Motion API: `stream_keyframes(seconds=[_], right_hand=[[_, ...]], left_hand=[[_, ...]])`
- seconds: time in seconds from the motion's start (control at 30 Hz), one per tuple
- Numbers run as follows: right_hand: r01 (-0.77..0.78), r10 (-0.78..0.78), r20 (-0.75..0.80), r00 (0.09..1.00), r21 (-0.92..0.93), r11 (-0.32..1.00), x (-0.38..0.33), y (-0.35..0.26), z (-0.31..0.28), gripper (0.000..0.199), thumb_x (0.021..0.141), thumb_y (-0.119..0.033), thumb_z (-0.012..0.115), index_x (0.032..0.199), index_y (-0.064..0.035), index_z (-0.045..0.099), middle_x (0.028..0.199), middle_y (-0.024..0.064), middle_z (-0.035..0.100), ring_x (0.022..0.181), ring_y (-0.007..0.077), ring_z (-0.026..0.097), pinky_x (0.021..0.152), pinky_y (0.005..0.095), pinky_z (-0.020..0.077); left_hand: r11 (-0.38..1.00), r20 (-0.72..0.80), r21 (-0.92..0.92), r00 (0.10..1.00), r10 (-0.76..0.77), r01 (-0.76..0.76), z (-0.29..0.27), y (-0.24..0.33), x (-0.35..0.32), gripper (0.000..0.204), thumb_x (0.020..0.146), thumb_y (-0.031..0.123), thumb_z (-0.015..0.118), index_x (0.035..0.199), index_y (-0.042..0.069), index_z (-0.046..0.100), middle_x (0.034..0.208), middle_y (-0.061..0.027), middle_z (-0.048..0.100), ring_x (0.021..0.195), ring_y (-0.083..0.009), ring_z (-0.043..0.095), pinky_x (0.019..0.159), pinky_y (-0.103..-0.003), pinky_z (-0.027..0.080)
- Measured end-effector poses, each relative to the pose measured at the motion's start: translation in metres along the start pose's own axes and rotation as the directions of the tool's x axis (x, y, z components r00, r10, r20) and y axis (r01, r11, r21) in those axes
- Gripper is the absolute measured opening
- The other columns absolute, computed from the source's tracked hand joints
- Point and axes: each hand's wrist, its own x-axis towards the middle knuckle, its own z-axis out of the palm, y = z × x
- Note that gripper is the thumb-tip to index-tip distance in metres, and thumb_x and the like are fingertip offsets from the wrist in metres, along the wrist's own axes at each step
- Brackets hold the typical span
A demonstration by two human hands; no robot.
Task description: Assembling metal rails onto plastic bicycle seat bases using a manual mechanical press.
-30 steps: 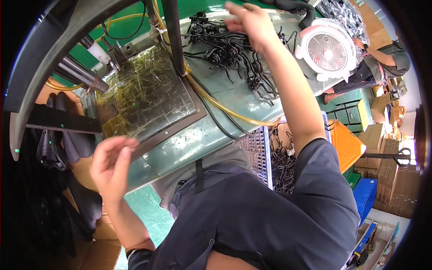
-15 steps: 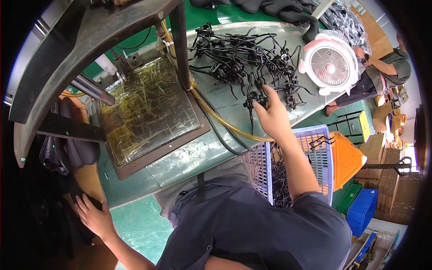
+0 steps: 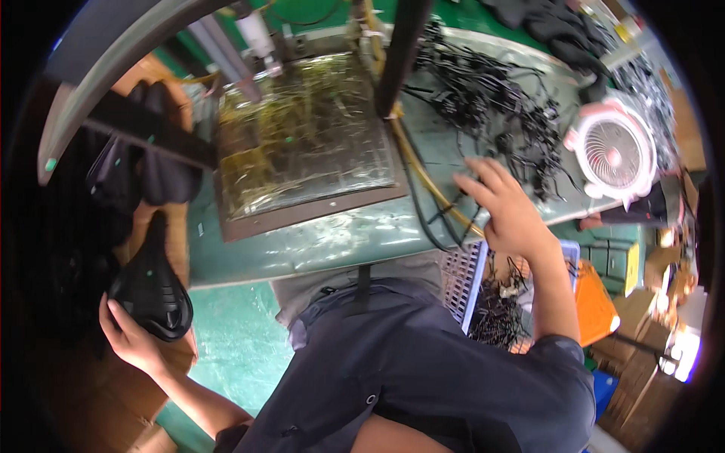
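The left hand [image 3: 130, 338] grips a black saddle [image 3: 151, 287] by its wide end, left of the counter [image 3: 317, 255]. The right hand [image 3: 513, 215] holds a blurred black bent-rod part [image 3: 445, 211]. Beyond lie tangled dark rods [image 3: 491, 90] and a pink-and-white fan [image 3: 613, 155].

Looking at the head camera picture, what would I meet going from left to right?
Black saddle with the left hand at its edge → film-covered plate on the bench → right hand → pink-and-white fan.

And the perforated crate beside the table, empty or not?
Not empty: dark parts lie tangled inside the crate; how full it is, I cannot tell.
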Motion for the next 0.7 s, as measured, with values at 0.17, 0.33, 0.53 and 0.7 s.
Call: stream_keyframes(seconds=[0.17,0.33,0.53,0.7], right_hand=[[0.128,-0.126,0.038,0.991,-0.077,0.989,-0.007,0.02,0.021,0.076,0.064,0.005,0.072,0.138,-0.011,0.066,0.143,0.0163,0.059,0.141,0.0436,0.052,0.119,0.0549,0.0451],[-0.008,0.06,-0.207,0.977,0.24,0.971,-0.003,0.029,0.002,0.062,0.068,0.007,0.075,0.129,-0.0038,0.066,0.119,0.0162,0.062,0.108,0.0341,0.067,0.098,0.0397,0.0549],[0.271,0.449,-0.434,0.781,0.884,0.382,0.026,0.025,0.067,0.056,0.087,0.005,0.073,0.14,-0.004,0.058,0.126,0.0111,0.066,0.105,0.017,0.065,0.094,0.0327,0.0547],[0.297,0.424,-0.506,0.751,0.833,0.467,0.042,-0.011,0.092,0.063,0.085,-0.01,0.086,0.142,-0.0033,0.059,0.12,0.0085,0.067,0.1,0.015,0.062,0.09,0.0296,0.0531]], left_hand=[[0.655,0.253,-0.599,0.885,-0.391,0.461,-0.006,-0.004,0.003,0.049,0.117,0.038,0.054,0.138,-0.002,0.071,0.125,-0.0095,0.075,0.112,-0.0187,0.069,0.103,-0.033,0.054],[0.603,0.288,-0.596,0.842,-0.455,0.53,0.083,0.017,-0.043,0.043,0.115,0.029,0.06,0.143,-0.003,0.067,0.135,-0.0076,0.071,0.125,-0.0173,0.064,0.115,-0.036,0.047],[0.573,0.56,-0.695,0.827,0.054,0.434,0.171,0.104,-0.085,0.038,0.118,0.028,0.054,0.133,-0.001,0.072,0.126,-0.0062,0.074,0.117,-0.0111,0.061,0.108,-0.028,0.046],[0.533,0.333,-0.835,0.897,0.291,0.137,0.197,0.116,-0.089,0.028,0.112,0.016,0.062,0.132,-0.002,0.072,0.133,-0.0106,0.072,0.124,-0.0193,0.065,0.113,-0.034,0.046]])
